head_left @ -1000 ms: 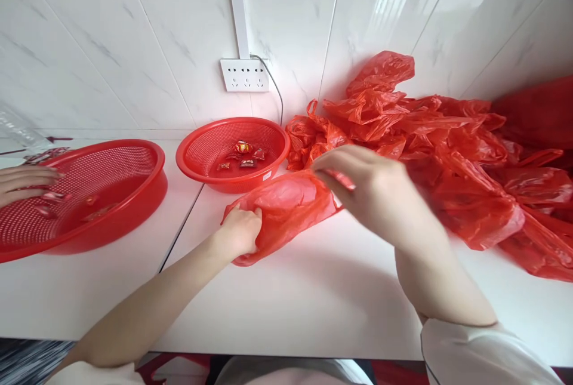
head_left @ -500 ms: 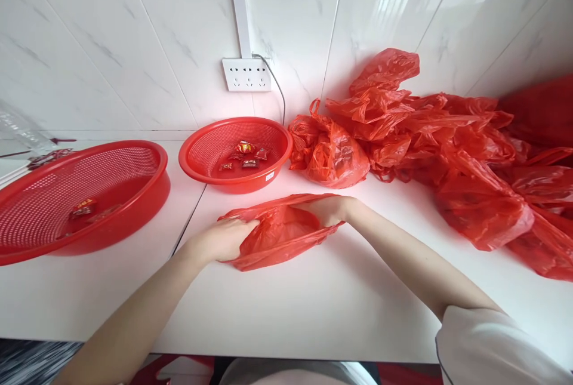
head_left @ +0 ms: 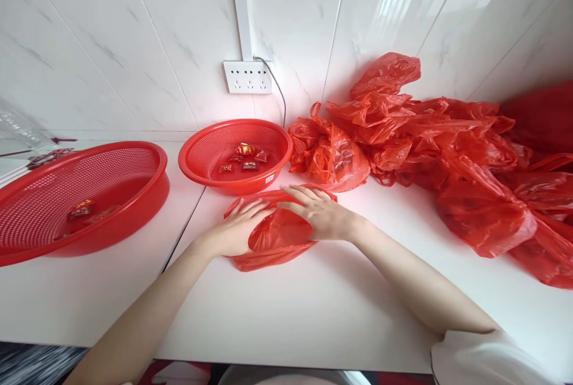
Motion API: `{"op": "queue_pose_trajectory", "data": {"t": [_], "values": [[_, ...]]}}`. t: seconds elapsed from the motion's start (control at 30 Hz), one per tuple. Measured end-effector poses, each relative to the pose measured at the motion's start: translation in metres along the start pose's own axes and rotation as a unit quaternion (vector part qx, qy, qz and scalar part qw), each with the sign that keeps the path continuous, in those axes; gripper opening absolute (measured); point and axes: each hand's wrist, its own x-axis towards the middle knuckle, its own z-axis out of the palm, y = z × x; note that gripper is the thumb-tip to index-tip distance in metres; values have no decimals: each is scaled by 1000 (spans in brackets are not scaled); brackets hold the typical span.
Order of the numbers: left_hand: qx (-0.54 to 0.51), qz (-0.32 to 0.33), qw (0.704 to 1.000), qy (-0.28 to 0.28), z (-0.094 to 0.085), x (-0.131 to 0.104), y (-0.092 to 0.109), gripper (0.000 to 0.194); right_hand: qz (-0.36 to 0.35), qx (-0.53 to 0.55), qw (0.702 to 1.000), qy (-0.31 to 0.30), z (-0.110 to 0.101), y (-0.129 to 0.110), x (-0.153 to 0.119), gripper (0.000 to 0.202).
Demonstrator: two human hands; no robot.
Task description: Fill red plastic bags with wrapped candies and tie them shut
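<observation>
A thin red plastic bag [head_left: 282, 236] lies on the white table in front of me, its mouth spread and facing me. On its left side rests my left hand [head_left: 239, 227], fingers stretched out over the rim. My right hand [head_left: 320, 212] is spread flat over the bag's right and far side, fingers apart and pointing left. Neither hand grips anything. Just behind the bag stands a small red plastic basket [head_left: 210, 155] with several small wrapped snacks [head_left: 245, 148] in its bottom.
At the left is a larger red basket [head_left: 163, 182] with a few wrapped snacks [head_left: 81, 208]. A heap of red plastic bags [head_left: 425, 128] runs along the wall to the right. A power socket [head_left: 248, 77] with a grey cable is on the tiled wall above the white table [head_left: 286, 319].
Both hands have come out of the bag's mouth. My right hand has moved left and now lies spread on top of the bag. The bag's right side has drawn in.
</observation>
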Motion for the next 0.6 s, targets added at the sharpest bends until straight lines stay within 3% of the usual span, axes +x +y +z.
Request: {"op": "queue_pose_trajectory", "data": {"t": [0.07, 0.17, 0.3, 0.37, 0.43, 0.5, 0.57, 0.6], "values": [[-21, -12, 999, -25, 1, 0, -7, 88, 54, 33, 995, -71, 12, 18, 1, 112], [-75, -31, 996, -34, -3, 1, -12, 86, 97, 101, 979, -149, 25, 43, 2, 121], [-185, -15, 983, -3, -5, 1, -21, 78, 89, 148, 974, -143, 28, 54, -1, 119], [-272, -54, 959, 53, -5, 1, -27, 73, 79, 165, 976, -116, 26, 52, -3, 111], [-416, -124, 892, 124, -5, 2, -32, 66, 72, 171, 981, -59, 23, 49, -3, 93], [-590, -186, 769, 163, -9, 6, -33, 64, 66, 157, 985, 23, 16, 43, -2, 69], [-727, -217, 632, 157, -17, 11, -29, 66, 63, 126, 985, 103, 6, 35, 0, 49], [-771, -224, 577, 152, -21, 15, -27, 66, 65, 108, 983, 135, -1, 30, 2, 42]]}}
